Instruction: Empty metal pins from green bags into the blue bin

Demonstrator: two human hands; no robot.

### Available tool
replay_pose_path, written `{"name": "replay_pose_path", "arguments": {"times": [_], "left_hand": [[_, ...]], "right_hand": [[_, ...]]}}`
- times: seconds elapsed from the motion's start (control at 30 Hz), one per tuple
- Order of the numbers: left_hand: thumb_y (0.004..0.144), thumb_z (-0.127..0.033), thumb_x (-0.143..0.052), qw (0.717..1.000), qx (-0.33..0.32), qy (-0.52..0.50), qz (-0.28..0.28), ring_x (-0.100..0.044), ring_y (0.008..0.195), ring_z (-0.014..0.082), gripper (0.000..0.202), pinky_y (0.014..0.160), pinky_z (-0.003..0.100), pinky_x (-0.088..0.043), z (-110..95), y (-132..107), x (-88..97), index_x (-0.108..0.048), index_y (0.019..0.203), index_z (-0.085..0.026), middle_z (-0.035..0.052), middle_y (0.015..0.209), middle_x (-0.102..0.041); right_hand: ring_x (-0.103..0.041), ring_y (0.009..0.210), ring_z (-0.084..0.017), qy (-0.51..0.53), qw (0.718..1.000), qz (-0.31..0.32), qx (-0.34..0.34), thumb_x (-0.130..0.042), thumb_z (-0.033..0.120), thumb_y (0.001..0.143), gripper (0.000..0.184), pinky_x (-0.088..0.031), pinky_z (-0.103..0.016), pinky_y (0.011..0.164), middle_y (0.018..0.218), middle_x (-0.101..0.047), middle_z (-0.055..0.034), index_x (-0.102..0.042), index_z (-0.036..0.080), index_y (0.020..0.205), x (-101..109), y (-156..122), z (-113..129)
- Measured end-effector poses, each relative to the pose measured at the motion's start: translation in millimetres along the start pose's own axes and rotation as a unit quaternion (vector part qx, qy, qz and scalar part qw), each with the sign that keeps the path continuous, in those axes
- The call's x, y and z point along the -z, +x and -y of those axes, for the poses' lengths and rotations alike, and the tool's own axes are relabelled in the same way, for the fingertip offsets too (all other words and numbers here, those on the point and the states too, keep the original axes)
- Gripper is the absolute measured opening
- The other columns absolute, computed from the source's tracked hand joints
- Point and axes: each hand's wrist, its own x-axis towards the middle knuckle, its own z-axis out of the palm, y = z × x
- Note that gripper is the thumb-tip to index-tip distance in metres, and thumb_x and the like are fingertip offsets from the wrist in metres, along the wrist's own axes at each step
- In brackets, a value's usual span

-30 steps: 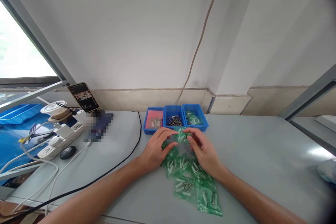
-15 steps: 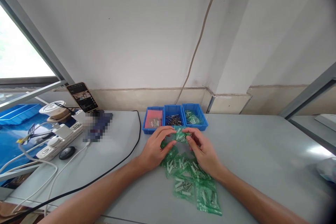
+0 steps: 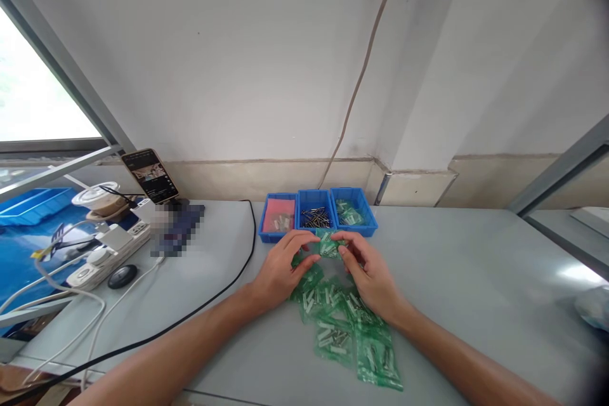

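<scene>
Between my two hands is a small green plastic bag (image 3: pixel 328 246) with pale and metal pieces inside, raised just in front of the blue bins. My left hand (image 3: pixel 281 266) pinches its left edge with thumb and fingertips. On the opposite edge, my right hand (image 3: pixel 364 266) grips it the same way. Below the hands, several more filled green bags (image 3: pixel 335 336) lie in a loose, overlapping pile on the grey table (image 3: pixel 457 304); my right hand partly covers some of them.
Three blue bins stand in a row: one with pink material and clear bags (image 3: pixel 280 216), one with screws (image 3: pixel 316 218), one with green bags (image 3: pixel 349 212). Leftward are a black cable (image 3: pixel 209 301), a mouse (image 3: pixel 122 276), a phone (image 3: pixel 150 176) and a power strip (image 3: pixel 107 254).
</scene>
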Motion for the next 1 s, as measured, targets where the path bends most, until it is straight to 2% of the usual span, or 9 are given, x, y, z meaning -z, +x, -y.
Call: {"name": "replay_pose_path", "arguments": {"times": [0.13, 0.2, 0.37, 0.43, 0.57, 0.73, 0.87, 1.0], "left_hand": [[0.109, -0.032, -0.055, 1.000, -0.006, 0.022, 0.007, -0.065, 0.092, 0.0185, 0.023, 0.084, 0.032, -0.057, -0.3, -0.9, -0.8, -0.063, 0.128, -0.024, 0.0053, 0.104, -0.068], [0.109, -0.031, -0.054, 1.000, -0.010, 0.026, 0.011, -0.064, 0.092, 0.0182, 0.022, 0.086, 0.032, -0.056, -0.9, -1.3, -1.3, -0.063, 0.128, -0.024, 0.0048, 0.101, -0.067], [0.107, -0.032, -0.058, 1.000, -0.004, 0.004, -0.005, -0.065, 0.105, 0.0199, 0.027, 0.090, 0.035, -0.059, -0.8, -0.7, -0.7, -0.062, 0.132, -0.024, 0.0118, 0.136, -0.061], [0.107, -0.032, -0.059, 1.000, 0.001, -0.003, -0.008, -0.066, 0.104, 0.0195, 0.027, 0.089, 0.035, -0.060, 0.0, -0.3, -0.3, -0.061, 0.132, -0.024, 0.0116, 0.138, -0.061], [0.106, -0.036, -0.060, 1.000, 0.005, 0.002, -0.003, -0.066, 0.096, 0.0185, 0.026, 0.084, 0.033, -0.061, 1.1, -0.2, -0.3, -0.062, 0.130, -0.024, 0.0095, 0.125, -0.066], [0.109, -0.033, -0.056, 0.999, -0.005, 0.036, -0.002, -0.066, 0.093, 0.0186, 0.021, 0.086, 0.032, -0.057, 0.5, 0.1, -0.1, -0.064, 0.125, -0.023, 0.0048, 0.102, -0.069], [0.106, -0.035, -0.060, 1.000, -0.002, 0.023, -0.001, -0.065, 0.101, 0.0199, 0.027, 0.087, 0.032, -0.058, 1.3, 0.4, 0.5, -0.061, 0.130, -0.023, 0.0096, 0.123, -0.065], [0.106, -0.031, -0.060, 1.000, -0.005, 0.011, -0.003, -0.065, 0.106, 0.0195, 0.026, 0.090, 0.033, -0.058, 2.4, 0.3, 0.1, -0.061, 0.132, -0.025, 0.0100, 0.132, -0.062]], "right_hand": [[-0.060, 0.077, -0.020, -0.001, 1.000, 0.000, -0.002, -0.050, 0.044, 0.107, 0.028, -0.048, -0.033, 0.069, 0.098, -0.068, -0.0033, -0.065, 0.028, 0.125, -0.4, -0.4, -0.6], [-0.060, 0.079, -0.020, 0.000, 1.000, 0.001, -0.002, -0.050, 0.043, 0.107, 0.029, -0.049, -0.033, 0.069, 0.099, -0.068, -0.0037, -0.065, 0.027, 0.125, -0.2, -0.3, -1.0], [-0.058, 0.077, -0.020, 0.000, 1.000, 0.004, 0.003, -0.049, 0.043, 0.108, 0.028, -0.049, -0.033, 0.070, 0.097, -0.067, -0.0036, -0.064, 0.027, 0.126, 0.6, -0.1, 0.6], [-0.058, 0.077, -0.021, -0.003, 1.000, 0.006, 0.003, -0.049, 0.043, 0.108, 0.028, -0.049, -0.034, 0.071, 0.096, -0.066, -0.0037, -0.064, 0.027, 0.126, 0.9, -0.3, 1.7], [-0.059, 0.076, -0.021, -0.005, 1.000, 0.006, 0.002, -0.049, 0.043, 0.108, 0.028, -0.050, -0.034, 0.071, 0.096, -0.066, -0.0039, -0.065, 0.027, 0.125, 1.2, -0.8, 3.0], [-0.061, 0.080, -0.021, -0.004, 1.000, 0.006, 0.004, -0.049, 0.042, 0.108, 0.028, -0.049, -0.033, 0.070, 0.100, -0.067, -0.0045, -0.065, 0.027, 0.125, 1.6, -0.7, 3.0], [-0.059, 0.077, -0.021, -0.002, 1.000, 0.002, 0.004, -0.049, 0.042, 0.108, 0.027, -0.049, -0.033, 0.069, 0.101, -0.068, -0.0043, -0.065, 0.027, 0.124, 1.1, -0.6, 2.7], [-0.060, 0.077, -0.020, -0.005, 1.000, -0.001, 0.005, -0.049, 0.042, 0.108, 0.028, -0.050, -0.033, 0.069, 0.102, -0.069, -0.0045, -0.066, 0.027, 0.123, 0.5, -0.7, 2.3]]}}
